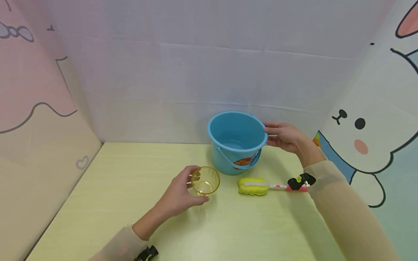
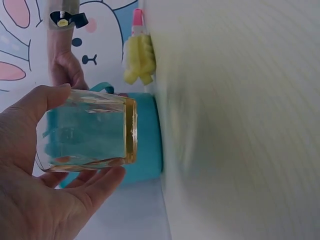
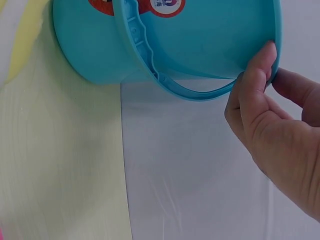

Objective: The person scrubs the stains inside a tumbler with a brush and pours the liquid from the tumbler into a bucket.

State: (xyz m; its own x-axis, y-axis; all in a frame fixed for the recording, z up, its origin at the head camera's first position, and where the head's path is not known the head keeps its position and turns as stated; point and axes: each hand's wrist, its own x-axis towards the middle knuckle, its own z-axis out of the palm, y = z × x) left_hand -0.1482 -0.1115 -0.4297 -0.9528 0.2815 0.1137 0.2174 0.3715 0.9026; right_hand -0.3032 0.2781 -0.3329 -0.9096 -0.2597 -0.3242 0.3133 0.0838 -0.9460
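Closest, the left hand (image 1: 177,195) curls around a yellow glass cup (image 1: 205,181) on the pale table (image 1: 107,188). Right hand (image 1: 287,137) pinches the blue bucket (image 1: 236,143) rim; its far fingers are hidden. Sponge brush (image 1: 261,186) lies between, before cartoon-printed walls (image 1: 365,119).

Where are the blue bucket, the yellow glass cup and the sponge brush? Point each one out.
blue bucket (image 1: 228,159): head view, front outer wall.
yellow glass cup (image 1: 205,181): head view, inside, below the rim.
sponge brush (image 1: 253,186): head view, yellow sponge head.

Beige long sleeves (image 1: 346,214) on both arms, w/ black clip-on wrist devices (image 1: 301,180) bearing yellow spots.
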